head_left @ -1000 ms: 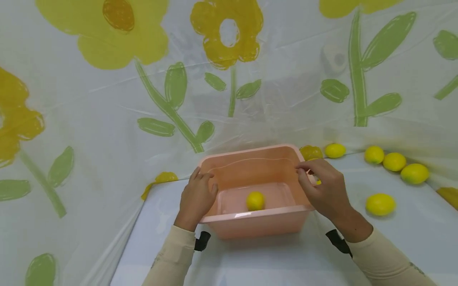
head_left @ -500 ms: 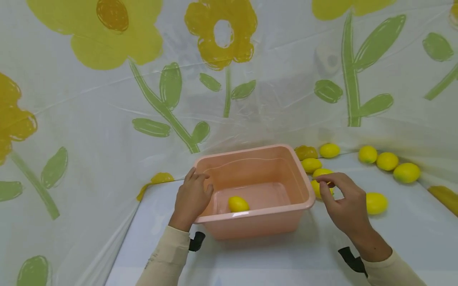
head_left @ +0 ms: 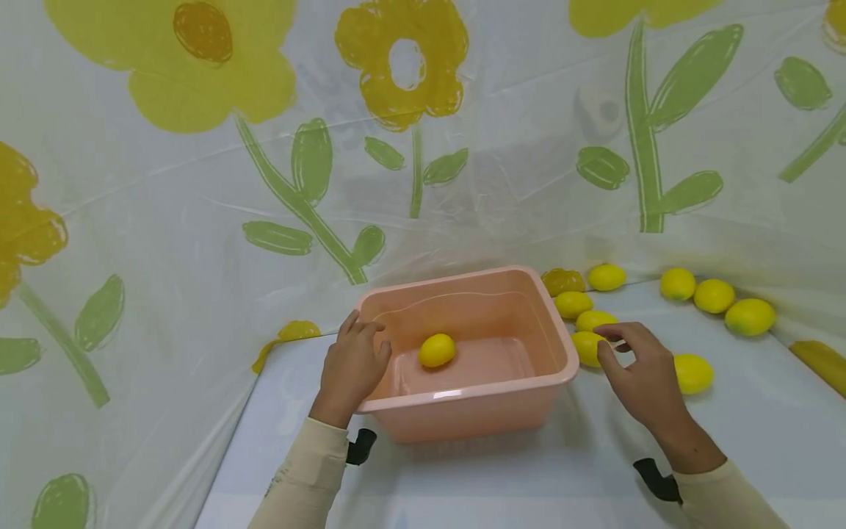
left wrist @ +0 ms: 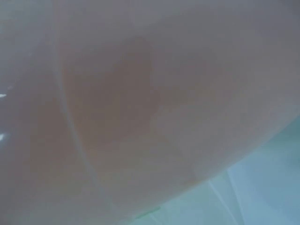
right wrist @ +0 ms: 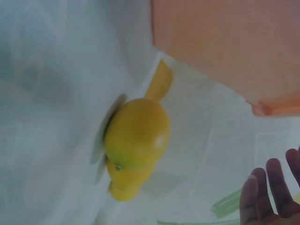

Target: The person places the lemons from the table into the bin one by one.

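In the head view, a pink plastic basin (head_left: 463, 400) stands on the table with a single yellow lemon (head_left: 437, 350) inside, near its left end. My left hand (head_left: 353, 367) rests on the basin's left rim, fingers extended over it. The pink wall (left wrist: 187, 108) of the basin fills most of the left wrist view, blurred. To the right of the basin, my right hand (head_left: 641, 375) hovers with thumb and forefinger apart and holds nothing. Its fingertips overlap the nearest lemon (head_left: 587, 349) in the head view. In the right wrist view, the fingers (right wrist: 276, 187) look spread and fairly straight.
More lemons lie in a row beside the basin, including one (head_left: 573, 304) near its right wall. Three lemons (head_left: 714, 296) sit at the back right, and another (head_left: 694, 374) lies right of my right hand. A flower-printed white sheet (head_left: 515, 184) hangs behind the white table (head_left: 476, 477).
My right hand has moved from above the basin's right rim to the right, beside the lemons. The lemon inside has rolled left, then away from me. My left hand stays on the rim.
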`<state>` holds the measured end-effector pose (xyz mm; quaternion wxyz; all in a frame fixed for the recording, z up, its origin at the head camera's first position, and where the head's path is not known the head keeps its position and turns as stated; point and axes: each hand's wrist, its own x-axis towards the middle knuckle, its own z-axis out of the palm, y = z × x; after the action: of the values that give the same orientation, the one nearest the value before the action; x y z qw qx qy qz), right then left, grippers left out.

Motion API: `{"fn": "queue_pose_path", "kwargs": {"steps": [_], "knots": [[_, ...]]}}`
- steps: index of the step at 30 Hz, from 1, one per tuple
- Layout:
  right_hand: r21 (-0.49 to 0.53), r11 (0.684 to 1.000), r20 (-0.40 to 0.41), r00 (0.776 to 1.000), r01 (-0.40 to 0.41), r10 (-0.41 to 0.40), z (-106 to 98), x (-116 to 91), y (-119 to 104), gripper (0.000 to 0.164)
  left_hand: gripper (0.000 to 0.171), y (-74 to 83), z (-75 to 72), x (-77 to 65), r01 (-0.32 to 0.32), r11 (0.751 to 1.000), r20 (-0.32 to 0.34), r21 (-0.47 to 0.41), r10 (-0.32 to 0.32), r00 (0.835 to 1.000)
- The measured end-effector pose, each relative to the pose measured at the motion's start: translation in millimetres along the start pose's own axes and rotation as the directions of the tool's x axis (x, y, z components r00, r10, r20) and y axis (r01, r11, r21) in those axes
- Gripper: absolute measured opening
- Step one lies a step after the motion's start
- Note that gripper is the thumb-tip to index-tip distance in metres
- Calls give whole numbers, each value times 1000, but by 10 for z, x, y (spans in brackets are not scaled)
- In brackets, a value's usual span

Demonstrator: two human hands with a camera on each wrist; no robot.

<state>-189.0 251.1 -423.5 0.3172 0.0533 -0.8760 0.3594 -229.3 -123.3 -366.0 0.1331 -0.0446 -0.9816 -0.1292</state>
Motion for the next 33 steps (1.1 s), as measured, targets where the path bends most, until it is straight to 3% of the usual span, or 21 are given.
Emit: {"fn": "queue_pose_path", "kwargs": {"steps": [6,14,17,28,33], "knots": [[-72,994,192,976,-87,100,82,8,117,36,33,-24,-19,0,-9,1000,3,-3,9,1000],[-138,987,379,917,-79,126,130,24,313,57,32,-39,-24,2,-9,1000,5,-27,9,1000],[-158,983,441,884,-91,153,141,21,363,64,32,-31,-8,4,-9,1000,-1,-29,9,1000],[-165,977,557,805,-133,203,168,30,482,70,32,-8,-30,-3,13,999,9,-29,-13,1000],[-187,976,574,795,-108,198,194,19,510,71,33,-7,-21,-1,11,1000,16,-29,-11,1000]]}}
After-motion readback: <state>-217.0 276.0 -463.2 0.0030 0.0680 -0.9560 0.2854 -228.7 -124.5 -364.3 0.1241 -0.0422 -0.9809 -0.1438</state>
